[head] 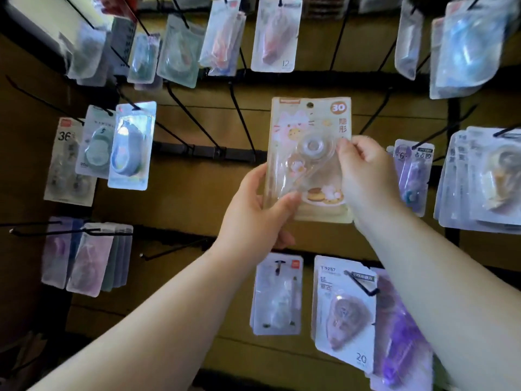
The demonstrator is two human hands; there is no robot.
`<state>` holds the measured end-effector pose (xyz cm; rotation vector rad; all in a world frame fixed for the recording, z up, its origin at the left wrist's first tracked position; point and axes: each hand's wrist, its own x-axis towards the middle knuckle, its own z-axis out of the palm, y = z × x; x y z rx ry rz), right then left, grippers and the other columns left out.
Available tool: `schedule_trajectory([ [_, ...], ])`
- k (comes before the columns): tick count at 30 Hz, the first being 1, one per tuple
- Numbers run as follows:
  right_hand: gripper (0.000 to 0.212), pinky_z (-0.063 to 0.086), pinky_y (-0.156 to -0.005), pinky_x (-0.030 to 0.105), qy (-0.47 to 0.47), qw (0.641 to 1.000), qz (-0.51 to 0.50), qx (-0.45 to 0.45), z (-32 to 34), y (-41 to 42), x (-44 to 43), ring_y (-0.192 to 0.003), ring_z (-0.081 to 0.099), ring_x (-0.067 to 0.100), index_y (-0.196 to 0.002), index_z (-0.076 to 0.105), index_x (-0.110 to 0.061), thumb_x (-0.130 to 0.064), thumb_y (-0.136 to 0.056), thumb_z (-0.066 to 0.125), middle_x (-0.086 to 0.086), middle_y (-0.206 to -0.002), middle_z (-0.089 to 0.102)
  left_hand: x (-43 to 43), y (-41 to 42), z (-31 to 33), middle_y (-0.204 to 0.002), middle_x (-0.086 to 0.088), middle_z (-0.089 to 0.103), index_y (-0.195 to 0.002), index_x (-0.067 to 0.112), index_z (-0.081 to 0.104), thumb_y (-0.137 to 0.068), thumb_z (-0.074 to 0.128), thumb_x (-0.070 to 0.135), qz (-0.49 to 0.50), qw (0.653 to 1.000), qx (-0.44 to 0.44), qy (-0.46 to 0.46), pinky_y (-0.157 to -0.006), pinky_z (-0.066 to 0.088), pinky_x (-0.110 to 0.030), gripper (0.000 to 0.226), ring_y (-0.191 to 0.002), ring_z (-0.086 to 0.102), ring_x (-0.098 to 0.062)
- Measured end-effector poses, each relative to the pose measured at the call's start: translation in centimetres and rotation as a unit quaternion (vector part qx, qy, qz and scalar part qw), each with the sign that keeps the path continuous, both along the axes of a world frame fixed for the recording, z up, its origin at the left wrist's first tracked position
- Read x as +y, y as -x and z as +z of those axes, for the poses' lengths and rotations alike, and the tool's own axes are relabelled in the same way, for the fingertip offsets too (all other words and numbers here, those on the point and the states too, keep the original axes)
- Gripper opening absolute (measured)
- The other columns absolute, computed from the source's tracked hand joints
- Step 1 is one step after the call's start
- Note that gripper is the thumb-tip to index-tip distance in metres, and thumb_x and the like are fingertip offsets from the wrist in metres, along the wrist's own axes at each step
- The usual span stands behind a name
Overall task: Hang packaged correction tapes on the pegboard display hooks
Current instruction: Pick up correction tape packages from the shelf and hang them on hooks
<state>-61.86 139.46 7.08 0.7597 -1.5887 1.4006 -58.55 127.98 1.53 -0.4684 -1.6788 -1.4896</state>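
Both hands hold one packaged correction tape, a pale card with a cartoon cat, a "30" badge and a clear blister, upright in front of the display's middle. My left hand grips its lower left corner, thumb on the front. My right hand pinches the right edge at the blister. The hang hole at the card's top is free of any hook. Bare black hooks stick out just left of the pack, and another bare hook to its right.
Other packaged tapes hang all around: a blue one at left, a "12" pack above, purple packs below, stacked packs at right. A bare hook projects at lower left. The brown backboard shows between rows.
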Motion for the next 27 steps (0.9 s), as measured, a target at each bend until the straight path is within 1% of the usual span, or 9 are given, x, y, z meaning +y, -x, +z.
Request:
schedule_trajectory([
  [5,0.023,0.033,-0.041,0.014,-0.032,0.999,-0.02,0.02,2.7,1.1,-0.3,-0.054,0.036,0.008,-0.076,0.046,-0.012,-0.02,-0.096,0.038,-0.005,-0.063,0.041,-0.7,1.0,1.7,-0.067,0.0,0.064,-0.134,0.03,0.043,-0.082,0.063,0.025,-0.003,1.0,0.007,-0.024,-0.045,0.049,-0.019,0.055,-0.04,0.051,-0.002],
  [8,0.022,0.026,-0.033,0.009,-0.043,0.999,-0.01,0.008,3.0,1.5,-0.6,-0.054,0.035,0.01,-0.078,0.049,-0.01,-0.019,-0.096,0.038,-0.003,-0.062,0.041,-1.1,1.3,1.6,-0.063,-0.001,0.062,-0.129,0.03,0.046,-0.082,0.063,0.025,0.002,1.0,0.009,-0.027,-0.045,0.049,-0.018,0.05,-0.04,0.05,-0.001],
  [10,0.027,0.027,-0.036,0.009,-0.039,0.999,0.0,-0.021,2.9,1.8,-0.7,-0.056,0.035,0.013,-0.073,0.046,-0.01,-0.018,-0.096,0.037,-0.001,-0.062,0.04,-1.1,1.6,1.4,-0.058,0.001,0.061,-0.118,0.031,0.052,-0.083,0.061,0.026,0.014,1.0,0.013,-0.019,-0.045,0.05,-0.018,0.037,-0.037,0.05,-0.001],
  [13,0.032,0.033,-0.059,0.024,-0.03,0.997,0.012,-0.068,2.6,2.7,-0.4,-0.071,0.041,0.019,-0.064,0.043,-0.014,-0.019,-0.095,0.038,0.003,-0.066,0.042,-0.9,2.1,1.2,-0.043,0.003,0.06,-0.089,0.03,0.058,-0.085,0.059,0.027,0.014,1.0,0.002,-0.005,-0.044,0.052,-0.018,0.005,-0.036,0.054,-0.005],
  [15,0.028,0.031,-0.06,0.027,-0.032,0.996,0.006,-0.079,2.6,3.0,-0.3,-0.072,0.041,0.019,-0.068,0.045,-0.013,-0.019,-0.095,0.039,0.003,-0.064,0.04,-0.7,2.4,1.0,-0.041,0.005,0.061,-0.081,0.031,0.056,-0.086,0.057,0.027,0.009,1.0,-0.006,0.006,-0.044,0.052,-0.017,0.007,-0.038,0.056,-0.007],
  [18,0.027,0.033,-0.049,0.019,-0.049,0.996,-0.009,-0.074,2.7,3.0,-0.4,-0.058,0.036,0.015,-0.07,0.045,-0.012,-0.02,-0.095,0.04,0.002,-0.061,0.037,-0.8,2.8,0.9,-0.043,0.004,0.062,-0.086,0.025,0.058,-0.087,0.056,0.03,0.02,1.0,-0.017,-0.001,-0.047,0.053,-0.02,0.005,-0.041,0.058,-0.009],
  [20,0.034,0.031,-0.04,0.013,-0.068,0.994,-0.035,-0.072,2.7,3.4,-0.6,-0.053,0.032,0.013,-0.062,0.039,-0.014,-0.02,-0.096,0.038,0.001,-0.059,0.034,-1.1,3.1,0.5,-0.055,0.002,0.066,-0.103,0.019,0.057,-0.087,0.053,0.036,0.076,0.996,-0.03,0.021,-0.058,0.054,-0.026,0.023,-0.053,0.063,-0.011],
  [23,0.033,0.03,-0.038,0.013,-0.081,0.991,-0.064,-0.083,2.7,4.3,-0.8,-0.052,0.031,0.013,-0.064,0.038,-0.012,-0.02,-0.096,0.037,0.002,-0.059,0.033,-2.2,2.9,-0.6,-0.075,0.009,0.066,-0.122,0.027,0.049,-0.085,0.05,0.044,0.225,0.968,-0.009,0.106,-0.071,0.053,-0.03,0.04,-0.076,0.063,-0.007],
  [27,0.033,0.028,-0.048,0.024,-0.09,0.985,-0.107,-0.106,2.8,6.0,-1.3,-0.054,0.035,0.013,-0.065,0.04,-0.011,-0.022,-0.097,0.036,0.002,-0.062,0.037,-5.0,1.3,-2.4,-0.078,0.024,0.052,-0.115,0.029,0.055,-0.085,0.054,0.035,0.319,0.931,0.064,0.166,-0.07,0.048,-0.023,0.031,-0.081,0.053,-0.001],
])
